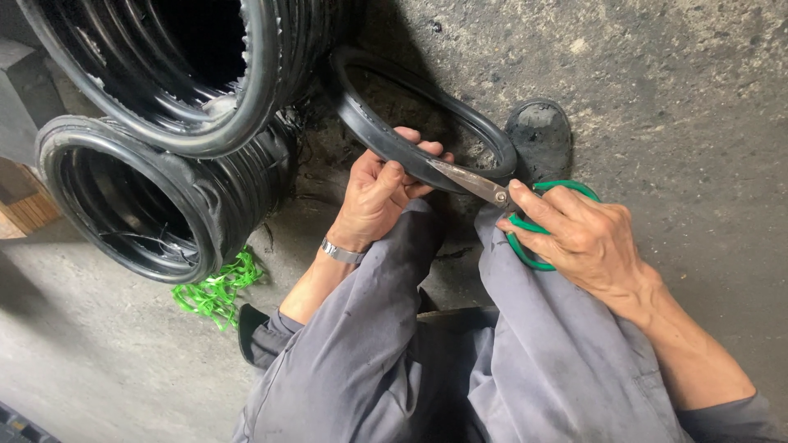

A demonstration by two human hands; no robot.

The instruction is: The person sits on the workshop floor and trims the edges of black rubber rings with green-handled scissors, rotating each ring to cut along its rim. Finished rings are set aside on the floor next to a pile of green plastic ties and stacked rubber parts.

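View from above of a seated person working over a concrete floor (673, 90). The floor is grey, rough and pitted, stained dark near the upper centre and smoother and paler toward the lower left. The left hand (379, 193) closes its grip around the near edge of a black rubber ring (386, 135), fingers curled over the top of the rim and thumb beneath; a metal wristband (341, 251) sits on that wrist. The ring lies tilted, its far side resting on the floor just beside the stacked coils and its near side lifted above the person's knees. The right hand (587, 238) holds green-handled scissors (513, 201), fingers pressed through and around the loops; the steel blades point left and meet the ring's rim just beside the left fingertips. How far the blades stand apart cannot be told. Grey trousers (460, 353) cover both knees below the hands, and a dark shoe (538, 135) rests on the floor just past the ring. At the upper left, two large coils of black ribbed rubber (164, 205) are stacked one upon the other. A tangle of green plastic strapping (215, 291) lies on the floor against the lower coil. A wooden block (25, 201) shows at the left edge.
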